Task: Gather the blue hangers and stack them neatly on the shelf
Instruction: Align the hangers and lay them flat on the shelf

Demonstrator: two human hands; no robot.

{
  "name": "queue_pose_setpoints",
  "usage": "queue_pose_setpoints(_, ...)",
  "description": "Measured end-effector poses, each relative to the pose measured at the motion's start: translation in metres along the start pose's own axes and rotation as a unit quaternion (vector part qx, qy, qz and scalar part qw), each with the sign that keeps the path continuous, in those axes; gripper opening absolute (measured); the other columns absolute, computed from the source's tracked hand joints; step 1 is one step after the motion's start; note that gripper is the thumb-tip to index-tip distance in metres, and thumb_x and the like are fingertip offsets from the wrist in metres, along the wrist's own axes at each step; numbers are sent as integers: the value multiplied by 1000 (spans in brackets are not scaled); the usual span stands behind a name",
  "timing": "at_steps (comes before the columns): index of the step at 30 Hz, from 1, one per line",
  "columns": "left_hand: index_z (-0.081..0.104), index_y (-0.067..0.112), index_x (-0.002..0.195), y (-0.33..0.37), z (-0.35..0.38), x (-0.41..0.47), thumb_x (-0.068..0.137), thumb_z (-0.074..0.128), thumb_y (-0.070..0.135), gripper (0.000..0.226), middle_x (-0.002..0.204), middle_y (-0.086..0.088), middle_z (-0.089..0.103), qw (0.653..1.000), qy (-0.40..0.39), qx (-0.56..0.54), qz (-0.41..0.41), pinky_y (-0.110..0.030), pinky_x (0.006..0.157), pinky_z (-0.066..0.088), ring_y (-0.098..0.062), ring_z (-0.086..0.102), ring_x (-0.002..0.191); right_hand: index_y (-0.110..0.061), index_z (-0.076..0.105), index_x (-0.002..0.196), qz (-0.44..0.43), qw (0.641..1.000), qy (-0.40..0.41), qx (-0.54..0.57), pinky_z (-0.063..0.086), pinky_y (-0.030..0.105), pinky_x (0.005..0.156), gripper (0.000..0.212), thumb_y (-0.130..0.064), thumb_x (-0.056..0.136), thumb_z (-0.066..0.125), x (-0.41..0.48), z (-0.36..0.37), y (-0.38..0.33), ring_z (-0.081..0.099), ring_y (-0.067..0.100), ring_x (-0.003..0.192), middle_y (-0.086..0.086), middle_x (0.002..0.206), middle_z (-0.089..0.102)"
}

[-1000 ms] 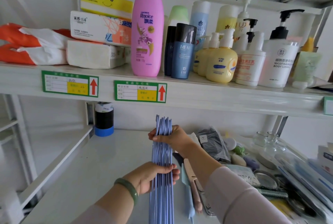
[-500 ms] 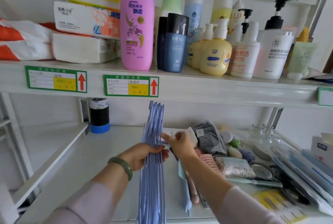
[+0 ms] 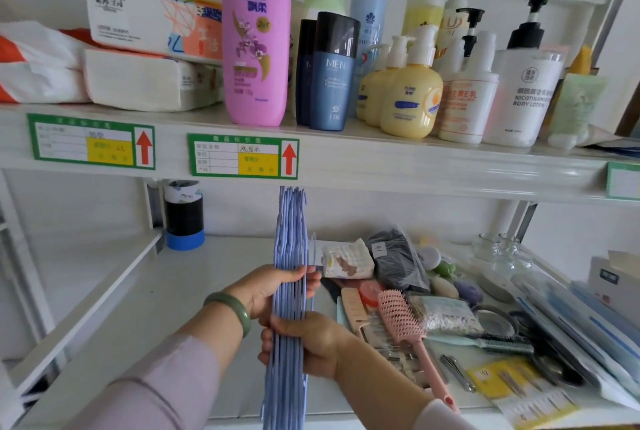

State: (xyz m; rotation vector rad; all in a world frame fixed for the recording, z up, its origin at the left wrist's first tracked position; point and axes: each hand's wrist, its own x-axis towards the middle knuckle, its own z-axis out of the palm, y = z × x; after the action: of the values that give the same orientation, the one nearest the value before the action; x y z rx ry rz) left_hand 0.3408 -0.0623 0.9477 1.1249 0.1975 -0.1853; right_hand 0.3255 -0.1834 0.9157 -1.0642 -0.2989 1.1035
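Hangers are the matter here, and only the head view shows them. The blue hangers form one tight bundle in the lower centre of the frame, and the bundle is seen edge-on. Its long axis runs almost straight up and down in the picture: the far end reaches up under the edge of the upper shelf, and the near end leaves the bottom of the frame.

The left hand is closed around the bundle from the left side, at about the middle of its length, with the fingers wrapped over the front. The right hand is closed on the same bundle lower in the frame, nearer to the person, with fingers curled across it from the right. Both hands grip firmly, so neither is free.

The bundle is above the bare left part of the lower shelf; I cannot tell if its far end touches the surface. To the right, just beside it, lie a pink hairbrush and other small things. I judge that the bundle must go down to the left, its length pointing into the shelf.
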Motion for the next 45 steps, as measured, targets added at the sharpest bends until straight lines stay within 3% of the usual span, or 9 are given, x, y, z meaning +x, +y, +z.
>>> queue_pose_setpoints(11, 59, -4, 111, -17, -12, -7, 92, 55, 11, 24, 84, -12, 77, 999, 41, 15, 10, -30, 63, 62, -19, 76, 75, -5, 56, 81, -14, 999, 50, -4, 52, 23, 53, 17, 0, 93, 44, 2, -2, 4, 51, 11, 50, 2, 57, 55)
queue_pose_setpoints(21, 62, -1, 86, -12, -23, -13, 91, 54, 8, 13, 58, -9, 69, 997, 64, -19, 45, -29, 56, 61, -19, 71, 56, -5, 59, 83, -10, 1000, -12, 4, 55, 27, 58, 16, 0, 91, 46, 15, 7, 3, 55, 12, 55, 3, 62, 58)
queue_pose_setpoints(26, 61, -2, 87, -13, -28, -13, 93, 50, 0, 12, 72, -12, 64, 997, 70, -22, 31, -33, 57, 62, -22, 74, 64, -4, 52, 85, 40, 996, 55, 63, 51, 27, 53, 7, -1, 87, 47, 20, 10, 9, 51, 18, 53, 10, 63, 54)
queue_pose_setpoints(31, 61, 0, 90, -15, -29, -10, 92, 52, 2, 9, 78, -10, 63, 997, 67, 6, 26, -38, 72, 59, -23, 74, 75, -7, 51, 80, 1, 989, 146, -1, 42, 23, 42, 13, -13, 92, 53, 17, 22, 13, 43, 13, 42, 4, 52, 50)
queue_pose_setpoints(38, 58, 3, 81, -19, -20, -14, 94, 53, 15, 18, 79, -10, 63, 995, 80, 34, 42, -29, 60, 58, -19, 70, 68, -12, 42, 71, -17, 977, 205, -50, 31, 16, 34, 27, -20, 94, 53, 18, 21, 12, 30, 11, 32, -1, 41, 37)
queue_pose_setpoints(40, 57, 11, 81, -22, -23, -14, 95, 48, 34, 29, 76, -1, 61, 976, 147, 138, 79, -26, 62, 53, -15, 67, 71, -11, 42, 73, -14, 978, 199, -58, 30, 16, 34, 25, -20, 94, 53, 16, 20, 11, 29, 11, 32, -3, 40, 37)
queue_pose_setpoints(42, 57, 14, 82, -32, -32, -19, 95, 44, 42, 33, 76, 2, 57, 883, 335, 286, 161, -28, 67, 43, -23, 63, 81, -12, 40, 71, -8, 981, 187, -56, 29, 16, 35, 27, -19, 94, 53, 16, 18, 7, 28, 11, 33, -3, 40, 35)
queue_pose_setpoints(43, 59, 11, 91, -39, -39, -21, 93, 50, 37, 27, 86, -2, 60, 840, 422, 282, 192, -29, 74, 42, -28, 61, 91, -13, 39, 69, -5, 982, 180, -51, 28, 16, 35, 29, -19, 94, 52, 15, 18, 5, 27, 10, 33, -3, 40, 35)
queue_pose_setpoints(45, 53, 2, 123, -62, -57, -23, 82, 68, 33, 54, 123, -19, 55, 831, 480, 236, 151, -36, 94, 42, -35, 53, 115, -14, 38, 65, -5, 986, 164, -44, 28, 15, 34, 33, -19, 95, 51, 15, 18, 1, 26, 9, 34, -3, 42, 32)
